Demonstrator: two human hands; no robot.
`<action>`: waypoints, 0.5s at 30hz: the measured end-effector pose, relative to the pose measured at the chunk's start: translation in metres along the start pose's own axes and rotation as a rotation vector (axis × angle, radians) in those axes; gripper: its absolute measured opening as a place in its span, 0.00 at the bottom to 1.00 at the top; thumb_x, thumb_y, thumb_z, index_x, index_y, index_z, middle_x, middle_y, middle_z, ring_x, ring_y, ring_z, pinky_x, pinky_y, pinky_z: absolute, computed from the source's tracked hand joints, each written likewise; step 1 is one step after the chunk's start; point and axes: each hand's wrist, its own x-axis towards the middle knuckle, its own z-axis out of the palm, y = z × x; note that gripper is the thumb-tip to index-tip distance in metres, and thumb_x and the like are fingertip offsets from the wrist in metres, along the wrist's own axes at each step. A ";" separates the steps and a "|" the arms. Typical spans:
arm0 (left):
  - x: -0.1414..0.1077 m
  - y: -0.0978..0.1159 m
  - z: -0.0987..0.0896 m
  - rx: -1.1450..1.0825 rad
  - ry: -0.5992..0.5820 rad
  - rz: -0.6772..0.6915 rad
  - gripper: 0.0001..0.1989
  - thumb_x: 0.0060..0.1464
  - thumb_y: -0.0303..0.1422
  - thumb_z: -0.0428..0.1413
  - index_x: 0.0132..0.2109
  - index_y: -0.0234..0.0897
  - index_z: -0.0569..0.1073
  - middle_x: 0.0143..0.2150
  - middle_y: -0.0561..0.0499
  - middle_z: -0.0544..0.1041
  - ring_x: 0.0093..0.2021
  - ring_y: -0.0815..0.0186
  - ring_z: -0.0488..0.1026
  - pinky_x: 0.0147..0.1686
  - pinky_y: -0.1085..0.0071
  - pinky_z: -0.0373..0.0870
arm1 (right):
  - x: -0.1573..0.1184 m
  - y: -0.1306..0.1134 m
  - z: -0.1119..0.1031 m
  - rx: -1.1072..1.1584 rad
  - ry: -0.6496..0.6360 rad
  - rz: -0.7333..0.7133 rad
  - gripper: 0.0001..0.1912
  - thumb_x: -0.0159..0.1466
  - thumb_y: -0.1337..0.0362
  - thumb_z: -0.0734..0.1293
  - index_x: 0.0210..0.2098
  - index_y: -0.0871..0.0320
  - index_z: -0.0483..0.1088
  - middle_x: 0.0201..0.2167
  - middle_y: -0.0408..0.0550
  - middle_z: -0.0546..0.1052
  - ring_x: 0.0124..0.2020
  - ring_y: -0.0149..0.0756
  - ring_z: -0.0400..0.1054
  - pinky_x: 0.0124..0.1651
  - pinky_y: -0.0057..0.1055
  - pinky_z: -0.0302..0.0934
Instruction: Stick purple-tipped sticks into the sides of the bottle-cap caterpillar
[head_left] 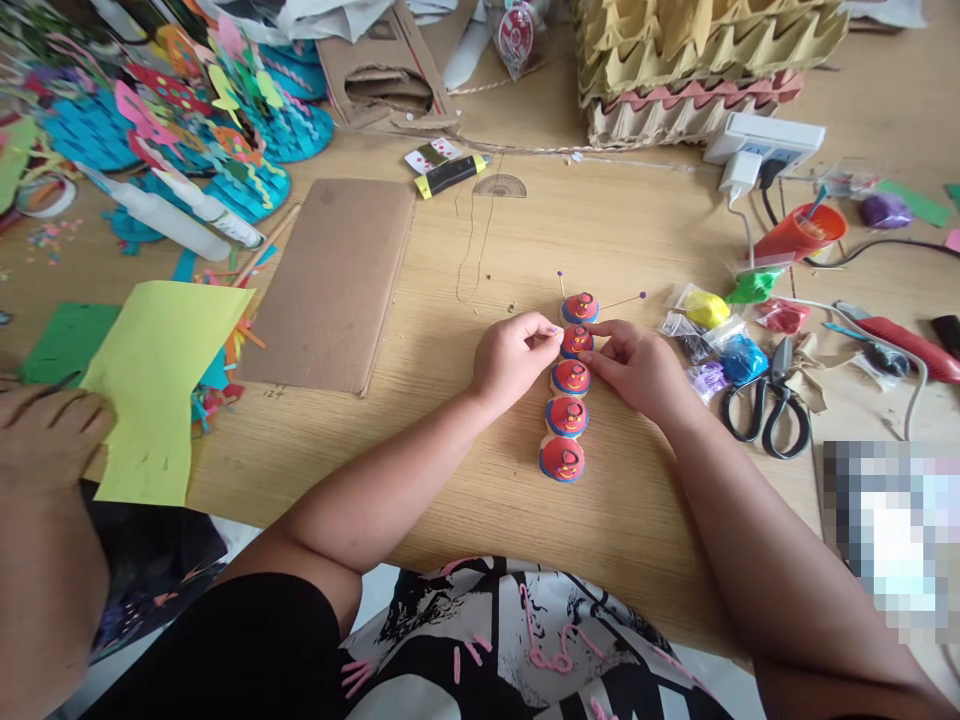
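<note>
Several red domes with blue rims and small yellow-and-dark details form a column on the wooden table; the nearest dome point(562, 460) is closest to me. The farthest dome point(580, 307) has two thin sticks with purple tips angled out of it. My left hand point(517, 358) pinches a small purple-tipped piece at the left side of the second dome point(577, 341) from the far end. On that dome's right side, my right hand point(637, 368) steadies it with thumb and index finger.
Right of my hands lie black-handled scissors point(772, 405), bagged clay point(742, 358) and an orange cup point(799, 232). A cardboard sheet point(334, 285) and yellow paper point(161, 380) lie left, by another person's hand point(49, 430). Egg trays point(697, 75) stand behind.
</note>
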 end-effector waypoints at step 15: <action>0.000 0.000 0.000 -0.010 0.043 -0.001 0.03 0.58 0.31 0.60 0.36 0.37 0.76 0.36 0.51 0.84 0.34 0.69 0.79 0.37 0.73 0.72 | -0.001 -0.002 0.001 0.000 0.030 0.049 0.23 0.63 0.54 0.72 0.55 0.58 0.76 0.22 0.38 0.67 0.22 0.28 0.56 0.27 0.29 0.49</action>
